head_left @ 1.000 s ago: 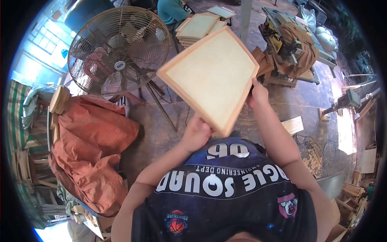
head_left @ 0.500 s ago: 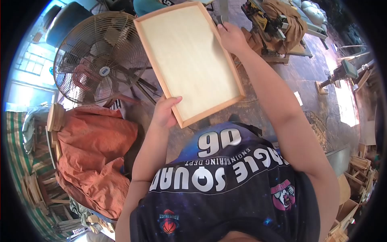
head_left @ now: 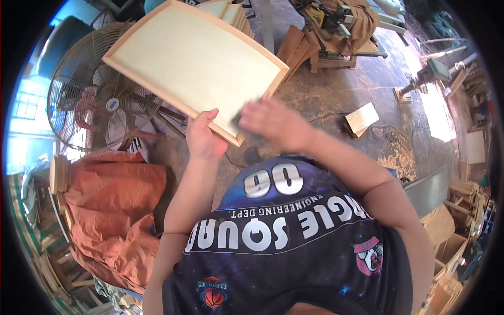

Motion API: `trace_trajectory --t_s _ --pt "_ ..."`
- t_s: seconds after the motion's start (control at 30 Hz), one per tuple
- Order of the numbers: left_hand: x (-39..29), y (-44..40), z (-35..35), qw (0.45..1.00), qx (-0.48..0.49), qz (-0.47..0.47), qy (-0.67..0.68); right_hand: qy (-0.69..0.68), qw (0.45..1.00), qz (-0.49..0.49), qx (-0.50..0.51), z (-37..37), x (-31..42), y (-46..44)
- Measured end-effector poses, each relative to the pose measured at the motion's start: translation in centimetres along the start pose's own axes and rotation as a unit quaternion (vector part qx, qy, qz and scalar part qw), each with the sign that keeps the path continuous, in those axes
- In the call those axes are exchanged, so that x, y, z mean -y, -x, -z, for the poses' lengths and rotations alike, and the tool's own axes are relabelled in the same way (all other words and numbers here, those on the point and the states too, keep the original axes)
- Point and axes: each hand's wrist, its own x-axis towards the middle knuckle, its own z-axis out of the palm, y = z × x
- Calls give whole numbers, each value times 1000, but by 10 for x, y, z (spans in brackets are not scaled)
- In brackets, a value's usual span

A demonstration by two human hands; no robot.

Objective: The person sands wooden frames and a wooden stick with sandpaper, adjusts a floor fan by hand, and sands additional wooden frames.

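A shallow wooden tray [head_left: 194, 58] with a pale flat base and a light-brown raised rim is held up in front of me, tilted. My left hand [head_left: 205, 137] is closed on its lower long side, thumb over the rim. At the near right corner is my right hand [head_left: 275, 125], smeared by motion. Its fingers are round a small dark pad [head_left: 236, 119], which is against or very close to the rim there; blur hides the exact contact and what kind of pad it is.
A large floor fan [head_left: 113, 105] stands at left, above an orange cloth [head_left: 118, 194] draped over something. Stacked pale boards [head_left: 236, 18] lie beyond the tray. Wood pieces [head_left: 362, 119] rest on the stained floor at right, near a metal stand [head_left: 404, 94]. A cloth-covered machine [head_left: 341, 26] is at back.
The tray has turned counter-clockwise and shifted left. My right hand has moved with the dark pad from the far right side down to the near corner. My left hand keeps its hold.
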Motion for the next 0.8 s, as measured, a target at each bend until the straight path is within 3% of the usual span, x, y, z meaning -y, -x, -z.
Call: trace_trajectory --t_s 0.03,0.1,0.2,0.23,0.3,0.37,0.4,0.43,0.47,0.53,0.6,0.67,0.73,0.8 --pt "-4 6 -10 1000 -13 -19 -18 34 999 15 -5 6 -28 2" --pt "-11 12 -14 999 11 -34 -38 203 966 -147 -65 21 -87 10" --pt "-23 12 -14 999 12 -36 -34 127 976 -116 -131 11 -83 11" --pt "-26 12 -14 999 9 -30 -28 95 995 -11 -23 27 -44 -8" --pt "-24 8 -13 999 12 -40 -27 -27 997 55 -40 6 13 -11" --pt "-25 5 -15 998 10 -59 -29 32 997 71 -18 13 -1 -21" --pt "-26 8 -19 997 3 -68 -29 57 996 75 -6 15 -12 -25" --pt "-27 13 -20 997 -7 -76 -30 130 987 19 -95 0 -53 -14" --pt "-28 17 -19 997 -10 -67 -33 178 977 -70 -92 11 -88 -13" --pt "-33 14 -20 998 -7 -55 -37 210 965 -76 -137 30 -88 -18" --pt "-29 4 -22 999 18 -47 -8 75 995 39 -55 24 -34 -30" --pt "-23 -5 -16 1000 24 -18 -1 -46 994 80 -58 1 36 -35" --pt "-30 -17 -13 999 11 25 -18 -161 973 159 -44 -3 51 -39" --pt "-27 -18 -7 999 12 -10 -34 -304 951 57 22 19 48 -25"
